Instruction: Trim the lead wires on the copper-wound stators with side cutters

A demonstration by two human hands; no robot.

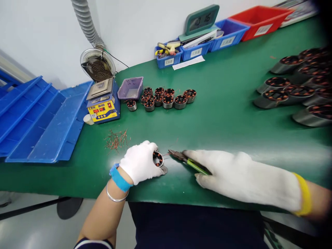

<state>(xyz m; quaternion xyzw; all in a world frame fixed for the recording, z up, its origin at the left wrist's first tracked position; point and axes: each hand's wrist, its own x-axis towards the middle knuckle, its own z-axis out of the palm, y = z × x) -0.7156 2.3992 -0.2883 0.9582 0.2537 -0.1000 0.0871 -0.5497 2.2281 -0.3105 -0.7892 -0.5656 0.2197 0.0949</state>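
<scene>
In a white glove, my left hand (141, 162) is closed around a motor stator (161, 159), a metal ring with copper windings inside. Thin wire leads stick out of its right side. My right hand (220, 169), also gloved, grips green-handled cutting pliers (193, 164). Their dark jaws point left, close to the wire ends; whether they touch the wire I cannot tell. A small heap of copper wire clippings (116, 140) lies on the green table beyond my left hand. Several similar stators (168, 101) stand grouped farther back.
At the left are a yellow-and-blue solder pot unit (103, 109), a purple tray (129, 89) and blue bins (52, 124). Larger stators (272, 98) crowd the right side. Tool boxes (195, 52), a red bin (259, 24) and a digital clock (202, 20) line the back.
</scene>
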